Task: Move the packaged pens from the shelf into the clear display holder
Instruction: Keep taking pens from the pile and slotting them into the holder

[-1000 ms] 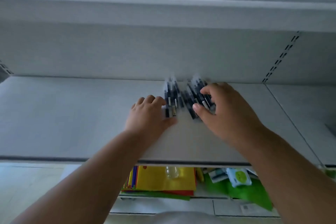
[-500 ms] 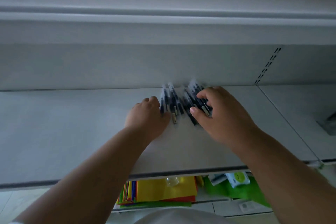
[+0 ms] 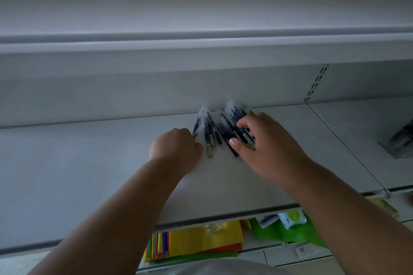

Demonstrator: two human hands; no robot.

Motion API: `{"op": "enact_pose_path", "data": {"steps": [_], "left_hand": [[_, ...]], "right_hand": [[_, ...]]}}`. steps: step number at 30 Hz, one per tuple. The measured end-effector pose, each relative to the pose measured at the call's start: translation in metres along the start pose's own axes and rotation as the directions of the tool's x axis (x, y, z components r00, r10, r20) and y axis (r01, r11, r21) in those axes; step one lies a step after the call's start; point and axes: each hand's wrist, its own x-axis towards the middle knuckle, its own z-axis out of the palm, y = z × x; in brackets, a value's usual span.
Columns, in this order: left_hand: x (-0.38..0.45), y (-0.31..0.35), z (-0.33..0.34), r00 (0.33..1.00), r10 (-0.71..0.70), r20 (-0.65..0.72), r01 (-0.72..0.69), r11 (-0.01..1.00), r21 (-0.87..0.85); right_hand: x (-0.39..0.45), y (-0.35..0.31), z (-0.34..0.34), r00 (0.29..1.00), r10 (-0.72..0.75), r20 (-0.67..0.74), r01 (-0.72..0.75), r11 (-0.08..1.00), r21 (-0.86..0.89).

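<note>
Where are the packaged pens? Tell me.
Head view: the packaged pens lie centre, at the back of the white shelf, between the left hand and right hand.

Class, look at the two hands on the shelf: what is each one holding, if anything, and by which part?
The right hand pinches the right bundle of packaged pens near its lower end. The left hand touches the left bundle; a grip cannot be told.

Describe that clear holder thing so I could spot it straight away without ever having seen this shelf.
Start on the wide pale shelf where both hands gather pens. Follow it right, past the seam under the slotted upright strip, to the picture's right edge. There stands the clear holder, half cut off: greyish and see-through, unlike the dark pens.
</note>
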Motion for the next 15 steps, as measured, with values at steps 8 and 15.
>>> {"op": "enact_pose_path", "data": {"steps": [8,15], "left_hand": [[-0.027,-0.02,0.011,0.975,-0.027,-0.22,-0.095,0.845,-0.526],[-0.056,-0.017,0.014,0.985,-0.17,-0.012,0.003,0.089,-0.996]], "right_hand": [[0.009,0.004,0.015,1.0,0.003,-0.011,-0.003,1.0,0.021],[0.027,-0.034,0.049,0.99,-0.019,0.137,0.024,0.999,-0.04]]}}
